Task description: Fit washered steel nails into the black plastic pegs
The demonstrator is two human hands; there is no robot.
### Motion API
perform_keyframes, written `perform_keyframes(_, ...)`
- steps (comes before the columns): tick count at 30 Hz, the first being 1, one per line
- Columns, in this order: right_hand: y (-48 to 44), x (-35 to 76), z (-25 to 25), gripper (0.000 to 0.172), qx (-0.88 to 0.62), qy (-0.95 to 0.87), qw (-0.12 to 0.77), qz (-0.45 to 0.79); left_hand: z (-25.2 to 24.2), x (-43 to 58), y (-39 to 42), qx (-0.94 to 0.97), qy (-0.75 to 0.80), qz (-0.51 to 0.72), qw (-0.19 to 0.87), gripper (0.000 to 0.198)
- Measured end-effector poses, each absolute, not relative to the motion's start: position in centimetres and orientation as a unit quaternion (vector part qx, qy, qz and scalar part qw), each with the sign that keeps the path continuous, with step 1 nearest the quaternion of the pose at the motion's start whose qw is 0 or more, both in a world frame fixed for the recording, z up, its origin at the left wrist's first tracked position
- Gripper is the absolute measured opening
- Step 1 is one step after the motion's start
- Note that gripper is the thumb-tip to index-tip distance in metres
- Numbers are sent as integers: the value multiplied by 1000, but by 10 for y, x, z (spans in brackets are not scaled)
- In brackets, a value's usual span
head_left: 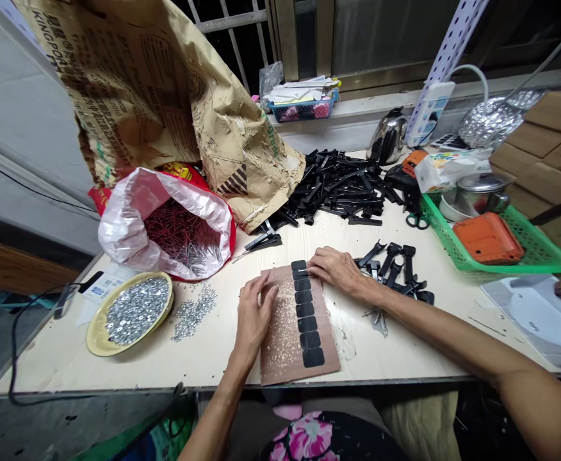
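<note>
A brown board (pixel 280 339) lies at the table's near edge with a column of several black plastic pieces (pixel 305 312) along its right side. My left hand (pixel 255 314) rests on the board's left part, fingers curled down on its pitted surface. My right hand (pixel 335 269) lies at the board's top right corner, fingertips touching the topmost black piece. A small cluster of black plastic parts (pixel 396 266) sits just right of my right hand.
A big heap of black parts (pixel 342 186) lies at the back by a brown paper sack (pixel 165 83). A plastic bag of nails (pixel 175 230), a yellow plate of small silver pieces (pixel 134 310), a green basket (pixel 540 256), a kettle (pixel 389 137), scissors (pixel 417 221) stand around.
</note>
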State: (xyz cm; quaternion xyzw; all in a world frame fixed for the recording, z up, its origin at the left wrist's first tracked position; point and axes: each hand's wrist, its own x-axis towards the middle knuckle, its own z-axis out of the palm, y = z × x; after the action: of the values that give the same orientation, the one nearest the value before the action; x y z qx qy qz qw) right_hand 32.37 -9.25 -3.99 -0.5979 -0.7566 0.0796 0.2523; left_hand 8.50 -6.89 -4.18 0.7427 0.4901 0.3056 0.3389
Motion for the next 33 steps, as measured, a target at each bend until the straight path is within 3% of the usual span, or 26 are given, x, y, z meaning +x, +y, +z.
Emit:
perform_keyframes(4,-107,323,-53,23,-569,-790,221,51,-66,81,-78,840,440,224,226,50)
perform_keyframes(9,-147,305,-53,31,-328,-926,182,46,-86,84,-83,858,426,206,201,52)
perform_keyframes(14,-117,319,-42,34,-499,-832,225,88,-86,83,-81,856,442,185,192,52)
perform_keyframes(19,-108,322,-45,29,-452,-859,195,140,-90,83,-80,863,435,192,170,51)
perform_keyframes(23,-112,319,-47,35,-460,-859,186,127,-95,83,-80,864,430,205,162,50)
perform_keyframes(27,-127,311,-46,26,-378,-911,141,85,-94,84,-81,864,430,208,160,49)
perform_keyframes(33,-137,305,-46,22,-432,-891,119,71,-88,86,-83,863,439,186,166,50)
